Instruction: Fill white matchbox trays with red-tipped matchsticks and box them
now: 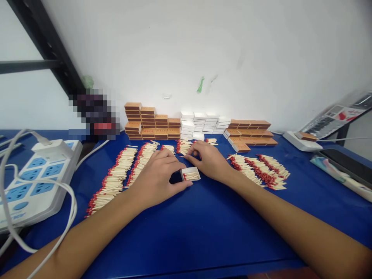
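My left hand (159, 176) grips a small white matchbox tray (195, 170) between thumb and fingers, near the middle of the blue table. A few matches (191, 176) lie inside it, red heads toward the left. Just behind the tray, my right hand (210, 159) is closed in a pinch on a match (182, 155), at the front of a small match pile (183, 146). Its other fingers are curled. Long rows of red-headed matches (116, 178) lie to the left, partly behind my left hand and forearm. More match piles (261, 170) lie to the right.
Stacked brown matchboxes (161, 133) and white trays (203, 122) line the wall, with more brown boxes (252, 133) at right. A power strip (40, 178) with looping white cables stands left. A dark phone-like object (348, 164) and another white strip (302, 142) are right.
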Demonstrator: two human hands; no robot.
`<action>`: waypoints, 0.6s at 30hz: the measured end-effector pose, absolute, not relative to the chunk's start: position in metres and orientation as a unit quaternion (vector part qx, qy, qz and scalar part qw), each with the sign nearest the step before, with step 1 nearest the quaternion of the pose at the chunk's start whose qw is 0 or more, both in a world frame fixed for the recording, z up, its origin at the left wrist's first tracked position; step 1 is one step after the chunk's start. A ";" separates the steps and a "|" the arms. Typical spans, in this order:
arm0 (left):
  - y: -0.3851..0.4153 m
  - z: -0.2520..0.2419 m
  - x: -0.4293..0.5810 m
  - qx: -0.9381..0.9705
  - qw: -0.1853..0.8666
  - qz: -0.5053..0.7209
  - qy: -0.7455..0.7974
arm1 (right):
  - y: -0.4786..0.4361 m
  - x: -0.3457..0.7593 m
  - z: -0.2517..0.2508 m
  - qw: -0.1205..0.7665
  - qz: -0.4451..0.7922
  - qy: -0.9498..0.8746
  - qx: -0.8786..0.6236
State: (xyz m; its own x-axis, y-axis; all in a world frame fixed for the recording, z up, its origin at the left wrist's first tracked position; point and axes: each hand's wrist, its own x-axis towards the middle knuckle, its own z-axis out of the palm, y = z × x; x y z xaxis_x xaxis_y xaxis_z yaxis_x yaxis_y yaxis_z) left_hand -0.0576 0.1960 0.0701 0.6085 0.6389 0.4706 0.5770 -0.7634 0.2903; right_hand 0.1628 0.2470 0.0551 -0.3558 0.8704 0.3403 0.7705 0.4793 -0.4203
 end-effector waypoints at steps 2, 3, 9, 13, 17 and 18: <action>0.197 0.069 -0.059 0.894 0.053 0.284 0.343 | 0.247 0.163 0.056 0.259 0.098 -0.824 -0.495; 0.197 0.069 -0.060 0.893 0.051 0.285 0.344 | 0.247 0.165 0.056 0.256 0.097 -0.827 -0.491; 0.200 0.068 -0.062 0.892 0.045 0.294 0.342 | 0.245 0.191 0.062 0.232 0.084 -0.847 -0.470; 0.201 0.068 -0.063 0.891 0.047 0.299 0.339 | 0.243 0.204 0.069 0.227 0.105 -0.857 -0.451; 0.199 0.069 -0.062 0.892 0.053 0.298 0.336 | 0.239 0.197 0.069 0.247 0.124 -0.865 -0.420; 0.199 0.069 -0.062 0.893 0.054 0.298 0.334 | 0.238 0.193 0.067 0.255 0.129 -0.866 -0.410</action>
